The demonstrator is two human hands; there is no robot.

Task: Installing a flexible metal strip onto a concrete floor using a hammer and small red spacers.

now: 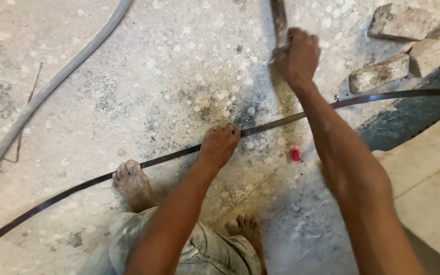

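**Strip pinned, tool gripped**

Your left hand (220, 145) presses down flat on a long dark metal strip (169, 157), fingers spread over it where it crosses the middle of the dusty floor (179, 61). The strip runs in a shallow curve from the floor's lower left edge up to its right edge. Your right hand (297, 56) is closed in a fist around the handle of a dark tool (279, 20), near the top edge just beyond the strip. Your bare foot (131, 181) rests on the strip left of the pinning hand. A small red cap (295, 154) lies just below the strip. Broken bricks (398, 46) sit in the top right corner; a grey hose (52, 84) crosses the left side.
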